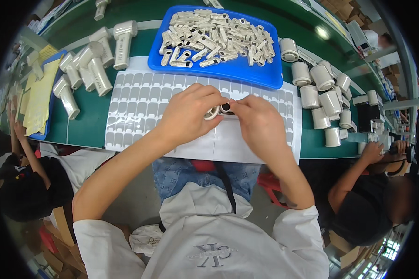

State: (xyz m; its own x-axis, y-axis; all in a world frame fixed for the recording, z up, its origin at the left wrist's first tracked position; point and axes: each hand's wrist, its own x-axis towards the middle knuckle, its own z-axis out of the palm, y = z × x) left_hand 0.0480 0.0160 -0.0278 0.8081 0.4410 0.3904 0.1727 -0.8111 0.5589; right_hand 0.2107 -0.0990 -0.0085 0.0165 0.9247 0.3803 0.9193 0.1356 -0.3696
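Over the sticker sheet, my left hand [191,109] is closed round a white handheld fan [211,113], whose round rim shows below the fingers. A dark round end [226,107] sits beside that rim. My right hand [263,122] is closed, its thumb and forefinger pinched together at this dark end. Whatever lies between those fingertips is hidden. Beneath both hands spreads a sheet of grey rounded stickers [139,100], with a plain white backing area [237,139] at its near middle. Beyond them stands a blue tray [260,80] heaped with small white panels [214,39] bearing dark windows.
Several white handheld fans [97,74] lie at the left and more stand or lie in a cluster [321,95] at the right. Yellow papers [37,104] rest in a blue tray at far left. Co-workers sit on both sides, one person's hand [372,152] near the right cluster.
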